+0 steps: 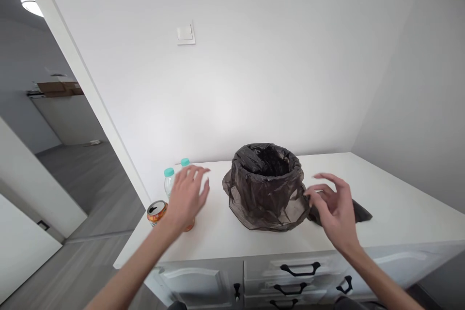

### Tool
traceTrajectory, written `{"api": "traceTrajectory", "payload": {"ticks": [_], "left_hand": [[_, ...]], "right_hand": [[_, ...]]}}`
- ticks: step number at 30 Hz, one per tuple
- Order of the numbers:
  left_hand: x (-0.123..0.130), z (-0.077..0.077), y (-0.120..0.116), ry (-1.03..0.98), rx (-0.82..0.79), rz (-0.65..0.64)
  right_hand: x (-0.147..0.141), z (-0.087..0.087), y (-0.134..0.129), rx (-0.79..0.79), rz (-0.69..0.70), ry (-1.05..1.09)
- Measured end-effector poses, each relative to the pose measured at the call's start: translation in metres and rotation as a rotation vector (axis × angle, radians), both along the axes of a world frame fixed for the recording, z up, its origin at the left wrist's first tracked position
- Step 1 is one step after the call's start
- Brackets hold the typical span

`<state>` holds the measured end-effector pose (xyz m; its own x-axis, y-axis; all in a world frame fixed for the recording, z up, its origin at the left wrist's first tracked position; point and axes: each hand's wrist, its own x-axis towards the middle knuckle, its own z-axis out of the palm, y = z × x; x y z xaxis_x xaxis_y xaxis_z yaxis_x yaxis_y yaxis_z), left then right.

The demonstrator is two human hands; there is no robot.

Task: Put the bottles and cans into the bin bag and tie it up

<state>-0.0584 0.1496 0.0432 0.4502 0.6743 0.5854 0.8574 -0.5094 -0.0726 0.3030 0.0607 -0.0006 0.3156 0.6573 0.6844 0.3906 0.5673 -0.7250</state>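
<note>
A bin lined with a thin black garbage bag point(263, 193) stands upright on the white cabinet top, its open mouth up and the bag's loose edge hanging around its sides. My right hand point(338, 210) is at the bag's right side, fingers bent and apart; whether a fingertip touches the plastic I cannot tell. Behind that hand lies another piece of black plastic point(361, 213), partly covered. My left hand point(187, 198) hovers on the left with its fingers apart, holding nothing. It partly hides a clear bottle with a teal cap point(169, 172), a second teal-capped bottle point(185, 162) and an orange can.
An opened orange drink can point(157, 210) stands near the left edge of the cabinet top point(218, 244). Below are drawers and doors with black handles point(300, 269). A white wall with a light switch point(186, 33) rises behind, and a doorway opens at the left.
</note>
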Motion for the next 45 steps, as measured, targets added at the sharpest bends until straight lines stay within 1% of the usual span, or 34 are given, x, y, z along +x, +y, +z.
{"api": "traceTrajectory", "payload": {"ticks": [2, 3, 4, 6, 8, 10, 13, 14, 15, 16, 17, 19, 21, 22, 23, 24, 25, 26, 27, 29, 32, 35, 37, 40, 45], "left_hand": [[-0.013, 0.027, 0.028, 0.054, 0.027, 0.172], [-0.019, 0.038, 0.041, 0.104, 0.009, 0.252], [-0.024, 0.047, 0.052, 0.15, -0.02, 0.325], [-0.031, 0.058, 0.068, 0.225, -0.092, 0.402], [-0.035, 0.061, 0.077, 0.261, -0.158, 0.399], [-0.037, 0.06, 0.082, 0.278, -0.21, 0.359], [-0.038, 0.061, 0.082, 0.286, -0.244, 0.308], [-0.037, 0.065, 0.08, 0.279, -0.236, 0.298], [-0.035, 0.072, 0.077, 0.257, -0.211, 0.288], [-0.031, 0.082, 0.071, 0.215, -0.167, 0.276], [-0.025, 0.096, 0.062, 0.156, -0.108, 0.257], [-0.003, 0.132, 0.038, -0.009, 0.04, 0.183], [0.027, 0.169, 0.008, -0.147, 0.133, 0.065], [0.045, 0.185, -0.007, -0.18, 0.135, -0.005], [0.062, 0.197, -0.019, -0.185, 0.128, -0.073], [0.078, 0.205, -0.028, -0.149, 0.093, -0.14], [0.092, 0.209, -0.033, -0.099, 0.05, -0.197], [0.103, 0.208, -0.034, -0.044, 0.003, -0.247], [0.111, 0.204, -0.031, 0.015, -0.048, -0.285], [0.12, 0.19, -0.016, 0.122, -0.15, -0.33], [0.123, 0.164, 0.011, 0.222, -0.279, -0.352], [0.125, 0.145, 0.027, 0.239, -0.35, -0.36], [0.128, 0.137, 0.032, 0.238, -0.394, -0.348], [0.133, 0.13, 0.034, 0.231, -0.461, -0.335], [0.141, 0.12, 0.045, 0.213, -0.508, -0.376]], "right_hand": [[0.009, -0.044, 0.01, -0.071, -0.079, 0.256], [0.013, -0.066, 0.016, -0.139, -0.083, 0.334], [0.018, -0.085, 0.022, -0.214, -0.066, 0.367], [0.026, -0.115, 0.032, -0.328, -0.03, 0.357], [0.033, -0.132, 0.038, -0.404, -0.018, 0.299], [0.037, -0.14, 0.039, -0.453, 0.0, 0.242], [0.042, -0.145, 0.039, -0.52, 0.056, 0.185], [0.043, -0.147, 0.038, -0.541, 0.07, 0.168], [0.044, -0.149, 0.038, -0.559, 0.078, 0.148], [0.045, -0.151, 0.039, -0.573, 0.081, 0.127], [0.046, -0.154, 0.04, -0.58, 0.082, 0.104], [0.046, -0.159, 0.041, -0.582, 0.088, 0.068], [0.046, -0.163, 0.043, -0.582, 0.096, 0.046], [0.046, -0.164, 0.044, -0.584, 0.097, 0.039], [0.046, -0.165, 0.044, -0.587, 0.094, 0.031], [0.045, -0.165, 0.045, -0.587, 0.086, 0.023], [0.045, -0.165, 0.045, -0.586, 0.075, 0.014], [0.045, -0.165, 0.045, -0.583, 0.064, 0.003], [0.045, -0.164, 0.045, -0.577, 0.054, -0.006], [0.044, -0.162, 0.045, -0.566, 0.037, -0.024], [0.042, -0.156, 0.044, -0.557, 0.014, -0.033], [0.039, -0.148, 0.042, -0.56, 0.005, -0.025], [0.037, -0.143, 0.041, -0.563, -0.002, -0.018], [0.035, -0.138, 0.041, -0.567, -0.019, -0.015], [0.036, -0.139, 0.041, -0.581, -0.015, 0.002]]}}
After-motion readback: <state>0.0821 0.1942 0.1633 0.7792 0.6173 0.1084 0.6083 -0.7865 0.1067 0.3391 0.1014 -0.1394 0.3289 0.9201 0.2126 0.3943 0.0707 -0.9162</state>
